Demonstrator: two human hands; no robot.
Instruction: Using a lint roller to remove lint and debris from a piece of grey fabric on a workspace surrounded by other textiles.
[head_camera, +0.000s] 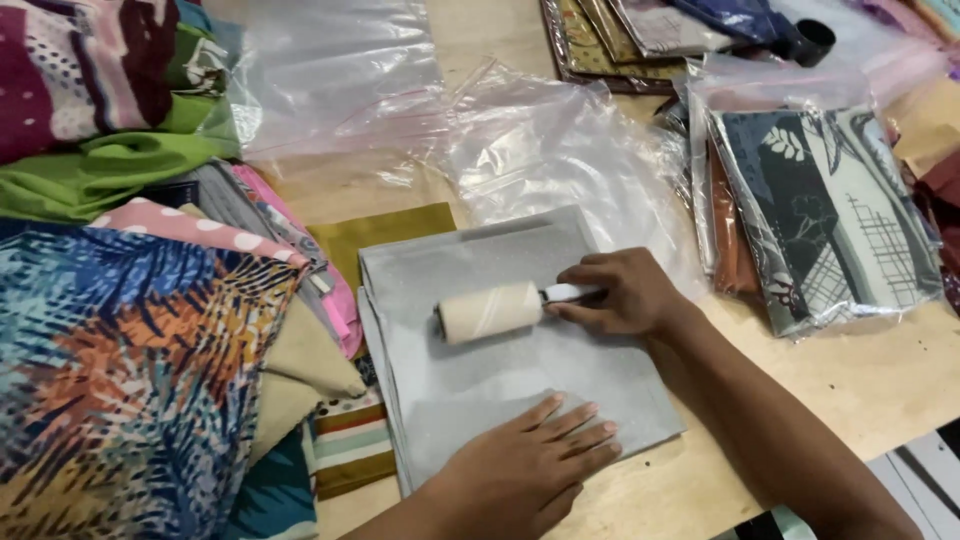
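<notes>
- Our right hand (622, 296) was closed around the pale handle of a lint roller (492, 312), fingers curled over it and thumb beneath.
- The roller's cream drum lay sideways on a folded grey cloth (470, 380), touching it, just left of the right hand's fingertips.
- Our left hand (530, 462) held nothing; it lay flat, palm down, fingers together and stretched out, pressing the near part of the grey cloth.
- The roller sat between our two hands, beyond the left hand and beside the right.
- The grey cloth rested on a wooden table (860, 380), whose bare surface showed to the right of our right forearm.
- Under the cloth's far left corner, beyond the roller, an olive-coloured fabric (385, 235) stuck out.
- Left of the left hand lay a heap of folded fabrics: a blue and orange leaf print (130, 380) nearest us, a pink cloth with white dots (190, 228) beyond it, and a green cloth (100, 170) farther still.
- A striped fabric (350, 440) showed just left of the grey cloth, near our left wrist.
- Beyond the right hand lay a crumpled clear plastic bag (550, 150), with another flat clear bag (335, 75) farther left.
- To the right of the right hand, well apart from it, sat bagged fabrics, the top one a dark and pale leaf pattern (820, 215).
- More bagged fabrics (620, 35) lay at the far edge, beyond everything else.
</notes>
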